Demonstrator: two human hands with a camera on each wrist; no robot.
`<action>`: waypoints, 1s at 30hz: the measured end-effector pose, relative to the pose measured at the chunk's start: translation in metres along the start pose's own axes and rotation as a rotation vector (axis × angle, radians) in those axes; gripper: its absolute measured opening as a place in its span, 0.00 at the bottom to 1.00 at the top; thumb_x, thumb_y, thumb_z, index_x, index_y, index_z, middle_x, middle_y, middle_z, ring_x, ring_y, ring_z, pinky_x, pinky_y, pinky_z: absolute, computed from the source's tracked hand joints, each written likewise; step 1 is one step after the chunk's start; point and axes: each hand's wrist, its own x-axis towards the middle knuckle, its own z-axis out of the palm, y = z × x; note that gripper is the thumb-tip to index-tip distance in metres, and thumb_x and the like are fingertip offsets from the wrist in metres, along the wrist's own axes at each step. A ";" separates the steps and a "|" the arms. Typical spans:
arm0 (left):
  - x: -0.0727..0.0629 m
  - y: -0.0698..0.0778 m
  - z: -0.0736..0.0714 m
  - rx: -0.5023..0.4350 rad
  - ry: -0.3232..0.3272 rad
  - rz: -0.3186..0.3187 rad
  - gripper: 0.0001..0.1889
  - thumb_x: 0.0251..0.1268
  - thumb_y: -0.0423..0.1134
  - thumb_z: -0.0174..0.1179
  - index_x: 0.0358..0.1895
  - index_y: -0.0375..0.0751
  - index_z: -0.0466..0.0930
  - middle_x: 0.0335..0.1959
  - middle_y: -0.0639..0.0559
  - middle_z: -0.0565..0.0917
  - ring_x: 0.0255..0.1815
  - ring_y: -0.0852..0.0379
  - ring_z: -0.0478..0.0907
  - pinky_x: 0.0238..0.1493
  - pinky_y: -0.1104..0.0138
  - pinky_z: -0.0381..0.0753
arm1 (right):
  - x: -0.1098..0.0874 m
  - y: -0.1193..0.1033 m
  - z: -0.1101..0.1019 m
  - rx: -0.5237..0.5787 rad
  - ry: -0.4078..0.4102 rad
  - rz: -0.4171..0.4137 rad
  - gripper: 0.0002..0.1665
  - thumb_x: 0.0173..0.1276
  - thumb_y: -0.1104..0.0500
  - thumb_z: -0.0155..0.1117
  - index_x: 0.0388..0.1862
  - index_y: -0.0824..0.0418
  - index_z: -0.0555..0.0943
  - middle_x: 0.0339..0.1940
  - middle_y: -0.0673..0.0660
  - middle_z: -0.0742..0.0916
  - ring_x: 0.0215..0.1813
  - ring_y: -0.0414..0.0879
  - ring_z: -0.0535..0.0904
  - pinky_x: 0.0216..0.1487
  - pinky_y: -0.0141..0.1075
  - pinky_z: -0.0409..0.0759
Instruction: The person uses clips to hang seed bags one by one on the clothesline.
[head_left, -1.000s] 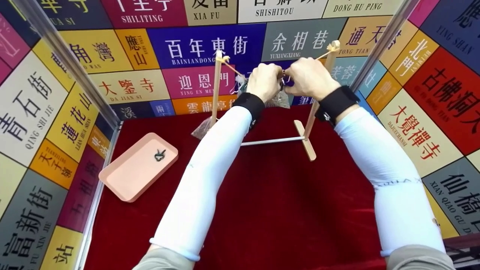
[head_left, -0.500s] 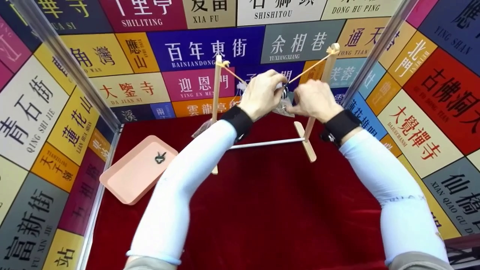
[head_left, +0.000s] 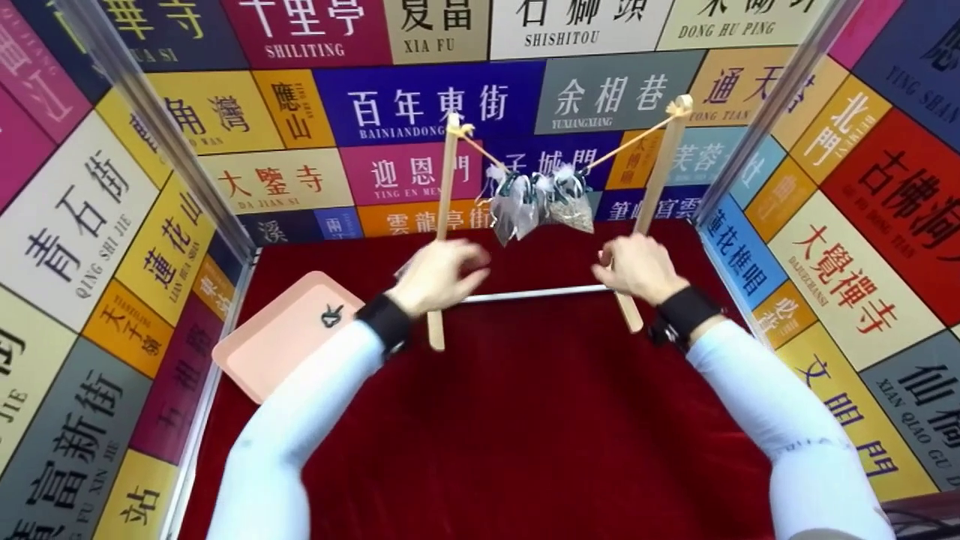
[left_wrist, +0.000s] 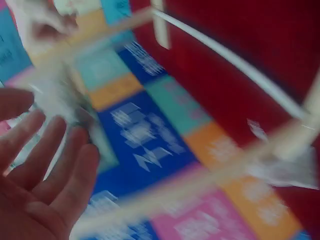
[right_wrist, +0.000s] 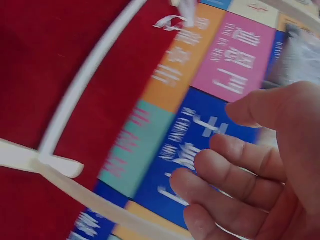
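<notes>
Several small clear bags (head_left: 517, 208) hang bunched together from a thin orange cord (head_left: 637, 145), their necks bound with dark green ties. The cord runs between the tops of two wooden posts, the left post (head_left: 447, 180) and the right post (head_left: 660, 169). In front of the left post is my left hand (head_left: 439, 276), its fingers loosely bent around nothing. My right hand (head_left: 639, 266) is before the foot of the right post, its relaxed fingers also holding nothing. Another bag (left_wrist: 287, 167) lies by the left post's base in the left wrist view, mostly hidden in the head view.
A white rod (head_left: 540, 293) joins the posts low down. On the left, a pink tray (head_left: 259, 360) carries a small dark green tie (head_left: 331, 315); my left sleeve covers its right edge. Red cloth (head_left: 540, 420) covers the table, with printed panels on the surrounding walls.
Both hands have left the bags and come down and apart, left hand to the left, right hand lower. The bags now hang freely from the cord.
</notes>
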 end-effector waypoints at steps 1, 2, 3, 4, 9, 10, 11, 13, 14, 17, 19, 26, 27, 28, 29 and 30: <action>-0.011 -0.012 0.001 -0.004 -0.005 -0.049 0.12 0.77 0.43 0.70 0.55 0.43 0.93 0.53 0.45 0.96 0.55 0.42 0.93 0.64 0.48 0.90 | -0.004 0.004 0.007 0.014 -0.004 0.017 0.20 0.72 0.47 0.75 0.48 0.63 0.93 0.40 0.67 0.95 0.39 0.67 0.91 0.41 0.65 0.90; -0.023 -0.024 0.002 -0.007 -0.002 -0.092 0.12 0.76 0.42 0.71 0.55 0.42 0.93 0.53 0.44 0.96 0.55 0.41 0.93 0.63 0.47 0.90 | -0.008 0.007 0.012 0.027 -0.011 0.033 0.24 0.71 0.46 0.76 0.54 0.64 0.92 0.45 0.68 0.95 0.42 0.69 0.91 0.43 0.66 0.90; -0.035 -0.036 0.003 -0.009 0.005 -0.144 0.12 0.76 0.41 0.71 0.56 0.42 0.93 0.53 0.43 0.96 0.55 0.41 0.93 0.62 0.46 0.91 | -0.010 0.009 0.017 0.038 -0.018 0.048 0.29 0.70 0.44 0.77 0.60 0.65 0.90 0.49 0.69 0.95 0.47 0.71 0.92 0.47 0.67 0.90; -0.046 -0.049 0.004 -0.012 0.020 -0.194 0.12 0.75 0.39 0.71 0.56 0.42 0.93 0.54 0.42 0.95 0.55 0.39 0.93 0.63 0.45 0.90 | -0.013 0.011 0.022 0.048 -0.024 0.059 0.35 0.70 0.43 0.78 0.65 0.65 0.88 0.54 0.70 0.94 0.52 0.72 0.91 0.51 0.67 0.90; -0.105 -0.110 0.006 0.042 0.124 -0.416 0.18 0.73 0.36 0.69 0.62 0.37 0.90 0.57 0.34 0.92 0.57 0.32 0.90 0.61 0.41 0.89 | -0.019 0.016 0.038 0.036 -0.031 0.064 0.57 0.65 0.34 0.81 0.81 0.67 0.76 0.75 0.74 0.84 0.71 0.75 0.84 0.66 0.70 0.85; -0.116 -0.121 0.006 0.063 0.142 -0.462 0.19 0.72 0.35 0.68 0.64 0.36 0.89 0.59 0.32 0.91 0.57 0.30 0.90 0.60 0.40 0.89 | -0.020 0.016 0.041 0.028 -0.029 0.060 0.59 0.64 0.32 0.81 0.82 0.67 0.74 0.77 0.75 0.82 0.72 0.76 0.82 0.67 0.71 0.84; -0.127 -0.132 0.006 0.079 0.149 -0.513 0.21 0.73 0.35 0.67 0.66 0.36 0.88 0.61 0.31 0.90 0.57 0.28 0.89 0.60 0.38 0.88 | -0.021 0.016 0.043 0.023 -0.031 0.058 0.62 0.63 0.31 0.81 0.84 0.67 0.72 0.79 0.75 0.80 0.74 0.77 0.80 0.68 0.72 0.83; -0.145 -0.151 0.006 0.094 0.139 -0.614 0.24 0.73 0.36 0.65 0.70 0.34 0.85 0.66 0.28 0.87 0.62 0.24 0.86 0.65 0.36 0.85 | -0.023 0.017 0.047 0.022 -0.037 0.062 0.66 0.63 0.29 0.80 0.87 0.66 0.68 0.82 0.76 0.77 0.78 0.78 0.76 0.70 0.74 0.81; -0.153 -0.160 0.007 0.092 0.115 -0.670 0.25 0.75 0.37 0.64 0.73 0.34 0.83 0.70 0.27 0.85 0.65 0.21 0.83 0.67 0.34 0.84 | -0.025 0.017 0.049 0.027 -0.042 0.069 0.68 0.63 0.28 0.80 0.88 0.66 0.66 0.84 0.76 0.75 0.79 0.79 0.74 0.71 0.75 0.80; -0.177 -0.198 0.023 0.097 0.025 -0.817 0.30 0.79 0.43 0.60 0.79 0.38 0.77 0.78 0.24 0.76 0.72 0.15 0.75 0.74 0.30 0.77 | -0.027 0.016 0.054 0.040 -0.059 0.079 0.69 0.63 0.28 0.80 0.89 0.66 0.65 0.89 0.73 0.70 0.83 0.78 0.69 0.74 0.76 0.76; -0.187 -0.216 0.032 0.080 -0.050 -0.886 0.32 0.79 0.46 0.60 0.81 0.39 0.74 0.80 0.22 0.71 0.75 0.11 0.70 0.77 0.27 0.73 | -0.029 0.014 0.057 0.039 -0.070 0.076 0.67 0.63 0.29 0.80 0.87 0.67 0.67 0.91 0.70 0.67 0.84 0.78 0.69 0.75 0.76 0.76; -0.189 -0.205 0.029 -0.002 -0.171 -1.044 0.39 0.81 0.42 0.62 0.89 0.44 0.60 0.91 0.23 0.47 0.82 0.12 0.61 0.77 0.25 0.73 | -0.031 0.009 0.069 0.014 -0.100 0.067 0.61 0.64 0.29 0.80 0.81 0.68 0.75 0.88 0.71 0.73 0.79 0.78 0.75 0.71 0.73 0.79; -0.189 -0.202 0.028 -0.003 -0.185 -1.037 0.39 0.82 0.42 0.62 0.90 0.46 0.59 0.93 0.25 0.45 0.84 0.13 0.60 0.78 0.25 0.73 | -0.031 0.008 0.071 0.009 -0.102 0.070 0.60 0.64 0.29 0.80 0.81 0.68 0.75 0.87 0.71 0.74 0.78 0.77 0.76 0.71 0.73 0.79; -0.188 -0.201 0.028 0.011 -0.209 -1.013 0.38 0.83 0.43 0.60 0.91 0.46 0.58 0.93 0.27 0.45 0.83 0.13 0.61 0.77 0.26 0.74 | -0.031 0.008 0.072 0.001 -0.101 0.072 0.60 0.64 0.29 0.80 0.81 0.68 0.76 0.86 0.72 0.75 0.77 0.78 0.77 0.70 0.73 0.79; -0.188 -0.199 0.027 0.032 -0.237 -0.988 0.37 0.85 0.43 0.58 0.91 0.45 0.59 0.93 0.28 0.47 0.82 0.13 0.63 0.76 0.26 0.75 | -0.031 0.008 0.073 -0.001 -0.104 0.076 0.60 0.64 0.29 0.80 0.81 0.68 0.76 0.85 0.72 0.76 0.77 0.77 0.77 0.71 0.73 0.79; -0.187 -0.196 0.026 0.054 -0.264 -0.964 0.35 0.86 0.43 0.56 0.90 0.45 0.60 0.92 0.28 0.51 0.81 0.13 0.64 0.75 0.26 0.76 | -0.031 0.008 0.074 -0.004 -0.105 0.077 0.59 0.64 0.29 0.80 0.80 0.68 0.76 0.85 0.72 0.76 0.77 0.77 0.77 0.71 0.73 0.79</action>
